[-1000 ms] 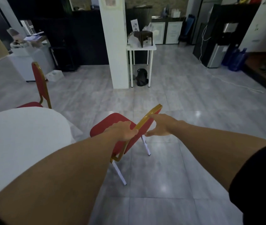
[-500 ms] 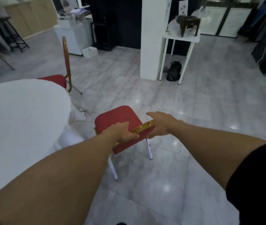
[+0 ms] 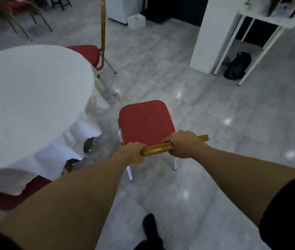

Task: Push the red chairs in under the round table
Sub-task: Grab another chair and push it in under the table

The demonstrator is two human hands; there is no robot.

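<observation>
Still outside the round counter [image 3: 31, 98], the near red chair [image 3: 145, 121] has both hands, left hand [image 3: 134, 152] and right hand [image 3: 183, 146], clenched on its gold backrest rail [image 3: 158, 147]; the far chair [image 3: 87, 54] sits only partly tucked.

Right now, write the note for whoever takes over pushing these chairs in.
Left hand: closed on the gold top rail of the near red chair.
Right hand: closed on the same rail, further right.
That chair stands on the floor right of the round table, its seat fully clear of the tablecloth: not in yet.
A second red chair at the far side has its seat partly under the table edge.
A third chair, near left, sits mostly under the cloth.
Left: push the held chair under, then check the far one.
</observation>
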